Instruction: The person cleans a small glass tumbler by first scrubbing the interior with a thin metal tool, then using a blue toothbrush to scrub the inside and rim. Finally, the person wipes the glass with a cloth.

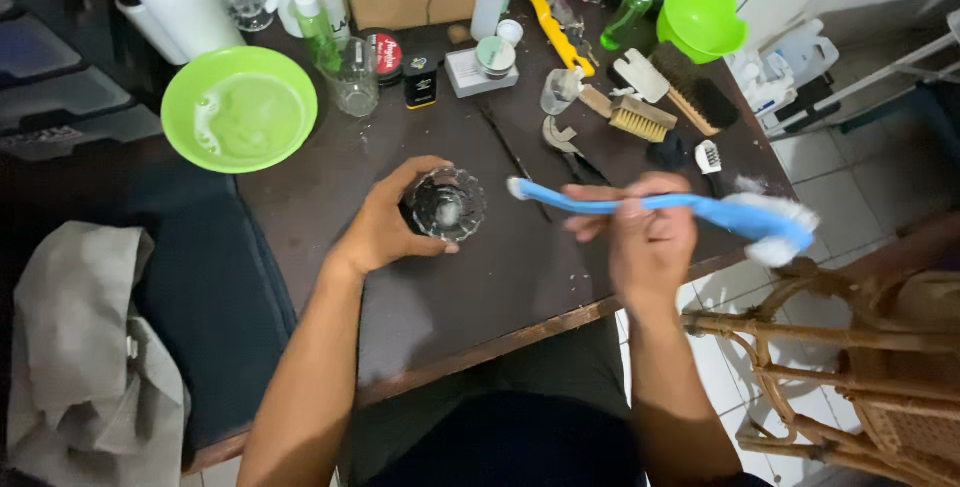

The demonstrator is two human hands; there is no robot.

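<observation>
My left hand (385, 227) wraps around a small clear glass dish (445, 205) standing on the dark wooden table (470, 297). My right hand (645, 237) grips the handle of a blue brush (700, 209) held level above the table. The brush's white bristled head (785, 232) points right, past the table edge. Its thin tip (517, 187) lies just right of the glass dish.
A green bowl (240, 109) with soapy liquid sits at the left. Bottles, a cardboard box (400, 2), a glass cup (355, 77), wooden brushes (640, 117), a yellow tool (555, 27) and a green funnel-like bowl (700, 17) crowd the far side. A rattan chair (860, 347) stands right; grey cloth (80, 347) lies left.
</observation>
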